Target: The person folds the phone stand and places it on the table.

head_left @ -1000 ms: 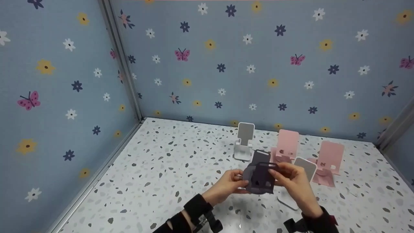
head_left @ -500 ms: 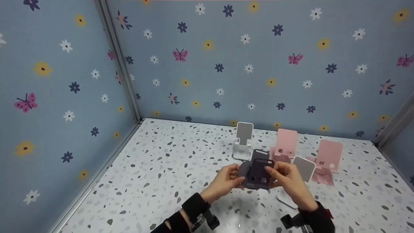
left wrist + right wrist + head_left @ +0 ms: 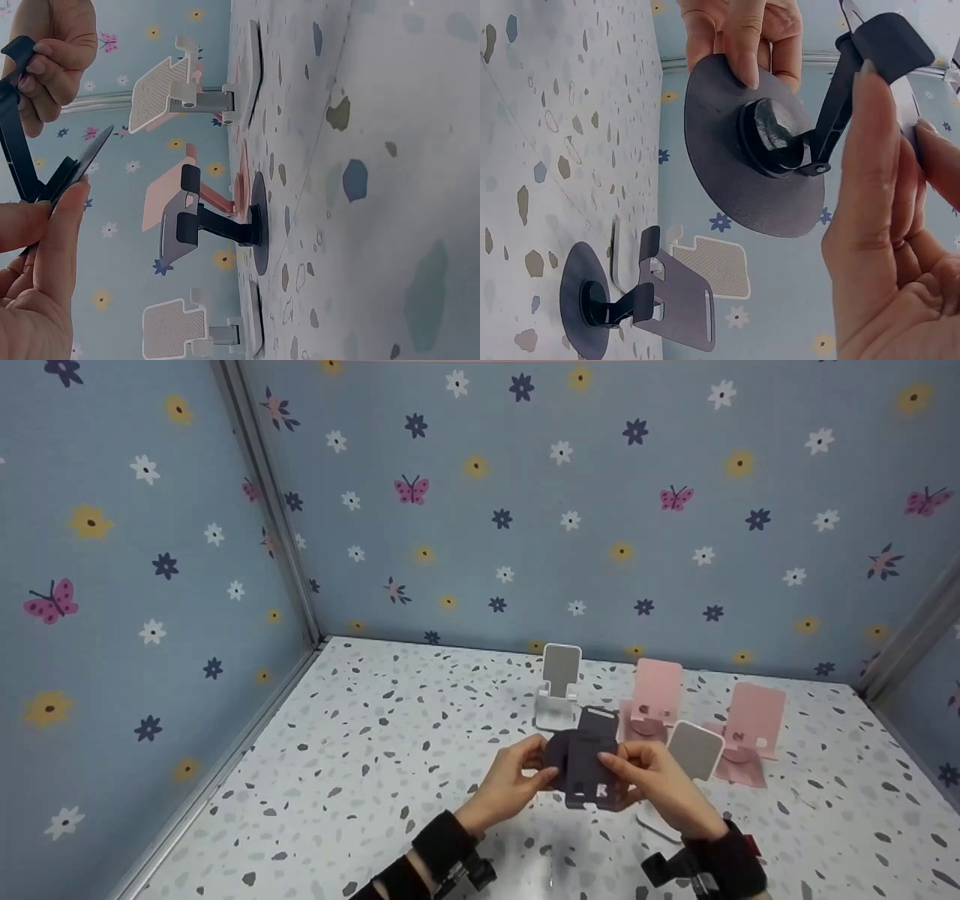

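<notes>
Both hands hold one dark grey plastic phone stand with a round base (image 3: 585, 765) above the speckled terrazzo tabletop (image 3: 375, 780): the left hand (image 3: 510, 780) pinches the disc's rim to steady it, while the right hand (image 3: 656, 787) curls round the hinged back plate, seemingly to fold or open it. Just behind stands a second dark grey stand (image 3: 598, 721), then two white stands (image 3: 559, 682) and two pink ones (image 3: 652, 697), all opened and upright near the flowered blue back wall (image 3: 600, 510).
</notes>
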A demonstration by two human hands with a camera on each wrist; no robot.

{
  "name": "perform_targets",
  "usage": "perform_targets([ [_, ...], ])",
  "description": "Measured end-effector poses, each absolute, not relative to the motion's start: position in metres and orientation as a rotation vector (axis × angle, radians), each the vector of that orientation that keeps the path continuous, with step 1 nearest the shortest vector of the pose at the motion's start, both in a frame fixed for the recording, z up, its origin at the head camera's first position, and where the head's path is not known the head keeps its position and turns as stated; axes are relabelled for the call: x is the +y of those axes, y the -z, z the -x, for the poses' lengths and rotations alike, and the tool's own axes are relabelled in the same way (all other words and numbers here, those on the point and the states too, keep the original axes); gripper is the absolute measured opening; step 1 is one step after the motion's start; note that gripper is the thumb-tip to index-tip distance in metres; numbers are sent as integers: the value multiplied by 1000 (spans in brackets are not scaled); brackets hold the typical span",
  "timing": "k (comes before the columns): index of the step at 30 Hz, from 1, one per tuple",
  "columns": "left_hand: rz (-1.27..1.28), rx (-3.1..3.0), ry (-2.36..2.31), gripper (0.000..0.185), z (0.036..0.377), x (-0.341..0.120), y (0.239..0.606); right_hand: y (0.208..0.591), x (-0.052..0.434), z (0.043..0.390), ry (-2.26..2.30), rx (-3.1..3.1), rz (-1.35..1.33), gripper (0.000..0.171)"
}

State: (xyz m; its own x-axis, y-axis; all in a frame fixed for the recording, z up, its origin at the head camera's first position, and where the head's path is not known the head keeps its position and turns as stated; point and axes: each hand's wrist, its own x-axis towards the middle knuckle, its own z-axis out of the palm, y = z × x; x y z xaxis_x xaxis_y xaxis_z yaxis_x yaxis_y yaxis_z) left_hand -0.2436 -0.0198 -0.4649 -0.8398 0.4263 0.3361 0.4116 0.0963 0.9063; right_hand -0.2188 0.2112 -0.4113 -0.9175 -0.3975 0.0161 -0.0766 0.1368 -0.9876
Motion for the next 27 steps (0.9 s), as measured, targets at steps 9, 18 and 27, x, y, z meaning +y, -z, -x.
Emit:
perform_targets([
  [9, -947, 2319, -1924, 15, 246, -20, 467, 412, 210, 221, 1822, 2098, 479, 28],
  [18, -1022, 2427, -1891, 7, 248, -23, 466, 416, 206, 224, 1811, 2058, 479, 25],
  [27, -1119, 2466, -1891, 7, 246, -24, 464, 416, 206, 224, 1812, 1986, 456, 24],
])
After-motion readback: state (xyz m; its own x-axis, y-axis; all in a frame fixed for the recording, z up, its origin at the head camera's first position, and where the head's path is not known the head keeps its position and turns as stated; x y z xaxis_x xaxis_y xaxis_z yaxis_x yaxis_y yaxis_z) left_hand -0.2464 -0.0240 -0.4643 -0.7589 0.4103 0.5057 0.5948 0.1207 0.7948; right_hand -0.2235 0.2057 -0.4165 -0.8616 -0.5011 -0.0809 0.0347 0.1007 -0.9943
